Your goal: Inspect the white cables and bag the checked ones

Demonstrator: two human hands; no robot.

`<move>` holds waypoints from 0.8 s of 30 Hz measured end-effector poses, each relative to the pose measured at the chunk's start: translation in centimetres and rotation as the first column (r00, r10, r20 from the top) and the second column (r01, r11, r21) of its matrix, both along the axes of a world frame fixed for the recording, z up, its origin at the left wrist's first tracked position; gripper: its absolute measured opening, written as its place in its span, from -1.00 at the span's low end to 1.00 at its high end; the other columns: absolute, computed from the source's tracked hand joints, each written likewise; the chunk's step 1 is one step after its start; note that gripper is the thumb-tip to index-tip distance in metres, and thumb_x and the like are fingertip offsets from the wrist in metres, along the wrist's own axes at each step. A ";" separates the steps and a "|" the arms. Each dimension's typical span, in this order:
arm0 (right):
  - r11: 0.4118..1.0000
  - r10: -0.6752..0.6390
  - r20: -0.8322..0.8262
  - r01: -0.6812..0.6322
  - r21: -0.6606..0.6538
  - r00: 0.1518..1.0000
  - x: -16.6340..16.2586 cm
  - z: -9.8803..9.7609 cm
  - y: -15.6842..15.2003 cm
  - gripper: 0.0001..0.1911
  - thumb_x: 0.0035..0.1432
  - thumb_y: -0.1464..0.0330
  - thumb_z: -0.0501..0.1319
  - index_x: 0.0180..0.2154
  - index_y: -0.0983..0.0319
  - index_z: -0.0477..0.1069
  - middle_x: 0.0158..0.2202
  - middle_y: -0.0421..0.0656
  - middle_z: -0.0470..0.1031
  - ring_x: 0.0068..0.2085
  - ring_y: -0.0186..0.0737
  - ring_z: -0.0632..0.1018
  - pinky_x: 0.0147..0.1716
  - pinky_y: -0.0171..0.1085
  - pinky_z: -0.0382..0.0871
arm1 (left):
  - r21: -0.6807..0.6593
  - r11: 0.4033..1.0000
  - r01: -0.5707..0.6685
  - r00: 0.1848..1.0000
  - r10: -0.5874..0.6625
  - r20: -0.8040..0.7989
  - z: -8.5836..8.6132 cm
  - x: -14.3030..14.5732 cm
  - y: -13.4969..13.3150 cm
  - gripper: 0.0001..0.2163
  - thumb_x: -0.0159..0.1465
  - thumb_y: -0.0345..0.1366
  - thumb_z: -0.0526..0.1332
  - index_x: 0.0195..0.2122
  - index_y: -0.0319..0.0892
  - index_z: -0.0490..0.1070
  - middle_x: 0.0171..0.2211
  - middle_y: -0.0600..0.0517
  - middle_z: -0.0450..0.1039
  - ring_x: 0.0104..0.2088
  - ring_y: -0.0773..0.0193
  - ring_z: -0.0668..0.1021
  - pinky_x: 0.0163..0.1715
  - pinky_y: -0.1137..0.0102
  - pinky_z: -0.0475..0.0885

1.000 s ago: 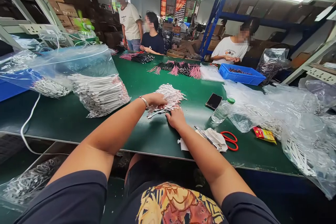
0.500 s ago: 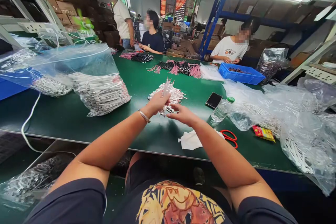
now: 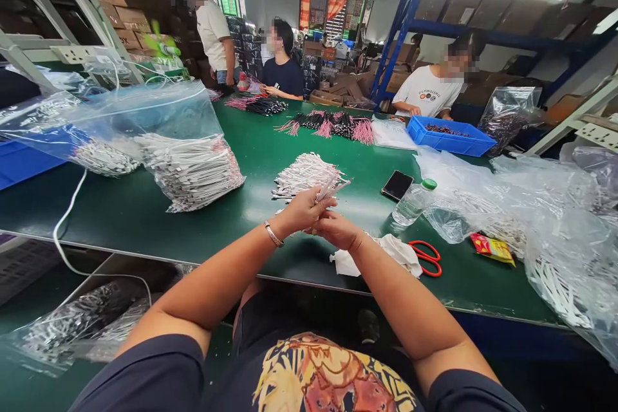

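Over green bench [image 3: 145, 219], left grip [image 3: 302, 211] clenched on white cables [image 3: 329, 190], right grip [image 3: 335, 230] unclear

The left hand [image 3: 303, 211] and right hand [image 3: 337, 230] clasp what look like a few white wires [image 3: 330, 189], below a loose pile of white wires [image 3: 305, 175] at twelve o'clock; red-handled scissors [image 3: 427, 258] lie at three on the green workbench [image 3: 145, 232].

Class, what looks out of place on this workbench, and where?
A red-and-yellow packet lies by the clear plastic bags, right of the red-handled scissors; among the wire bundles, it looks odd.
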State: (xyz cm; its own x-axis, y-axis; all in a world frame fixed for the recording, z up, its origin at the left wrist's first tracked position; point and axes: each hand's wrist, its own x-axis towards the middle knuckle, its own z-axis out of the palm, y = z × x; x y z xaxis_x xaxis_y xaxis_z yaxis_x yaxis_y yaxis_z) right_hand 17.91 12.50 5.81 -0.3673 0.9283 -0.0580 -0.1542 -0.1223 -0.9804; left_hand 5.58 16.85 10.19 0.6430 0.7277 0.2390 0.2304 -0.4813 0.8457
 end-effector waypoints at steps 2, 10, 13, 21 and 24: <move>1.000 -0.008 0.006 0.008 -0.009 1.000 -0.1 -0.2 0.2 -0.77 -0.13 0.32 0.24 -0.37 0.30 0.40 -0.44 -0.15 0.45 -0.33 -0.22 0.49 -0.22 -0.18 0.36 | -0.005 0.996 0.094 0.994 -0.094 -0.054 0.4 -0.3 0.0 -0.70 0.24 -0.11 0.10 -0.25 -0.25 0.45 -0.34 -0.01 0.50 -0.32 0.27 0.51 -0.28 0.42 0.38; 0.994 -0.108 0.023 0.108 -0.018 0.994 -0.8 -0.2 -0.2 -0.73 -0.18 0.33 0.35 -0.35 0.32 0.46 -0.41 -0.12 0.49 -0.34 -0.21 0.49 -0.31 -0.23 0.37 | -0.067 0.971 0.229 0.969 -0.234 -0.075 1.7 -0.8 -0.6 -0.65 0.26 -0.05 0.06 -0.22 -0.24 0.45 -0.33 0.00 0.48 -0.30 0.26 0.50 -0.27 0.42 0.37; 0.984 -0.165 -0.021 0.163 -0.065 0.986 -1.4 0.5 -0.5 -0.67 -0.11 0.17 0.32 -0.43 0.33 0.43 -0.52 -0.12 0.46 -0.48 -0.25 0.48 -0.47 -0.27 0.35 | -0.225 0.967 0.118 0.985 -0.086 0.148 0.7 -1.1 -1.2 -0.63 0.19 -0.02 0.16 -0.13 -0.20 0.39 -0.27 -0.01 0.47 -0.25 0.25 0.50 -0.23 0.41 0.36; 0.838 -0.536 -0.263 0.544 -0.051 0.802 -3.3 3.2 -0.3 -0.67 -0.07 0.12 0.29 -0.39 0.23 0.33 -0.53 -0.27 0.40 -0.47 -0.37 0.44 -0.48 -0.38 0.31 | -0.910 0.402 0.099 0.709 0.613 0.348 -2.8 -1.0 -3.9 -0.57 0.30 0.03 -0.09 -0.11 -0.21 0.33 -0.13 -0.15 0.46 -0.13 0.13 0.51 -0.14 0.22 0.37; 0.827 -0.523 -0.333 0.561 0.022 0.784 -4.5 3.5 -0.9 -0.71 -0.13 0.24 0.36 -0.37 0.23 0.38 -0.51 -0.27 0.43 -0.44 -0.36 0.45 -0.42 -0.36 0.33 | -0.891 0.207 0.405 0.631 0.642 0.436 -2.3 -0.8 -3.9 -0.65 0.35 -0.15 -0.10 -0.22 -0.27 0.38 -0.35 -0.11 0.51 -0.36 0.23 0.56 -0.30 0.32 0.44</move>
State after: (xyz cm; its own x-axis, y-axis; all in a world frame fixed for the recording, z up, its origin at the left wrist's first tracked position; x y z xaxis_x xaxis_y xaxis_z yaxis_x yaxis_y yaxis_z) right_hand 13.37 11.60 9.29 0.2177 0.9720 0.0881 -0.4481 0.1797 -0.8757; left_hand 4.74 12.99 7.89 0.5420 0.7397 -0.3988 -0.6093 0.6728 0.4197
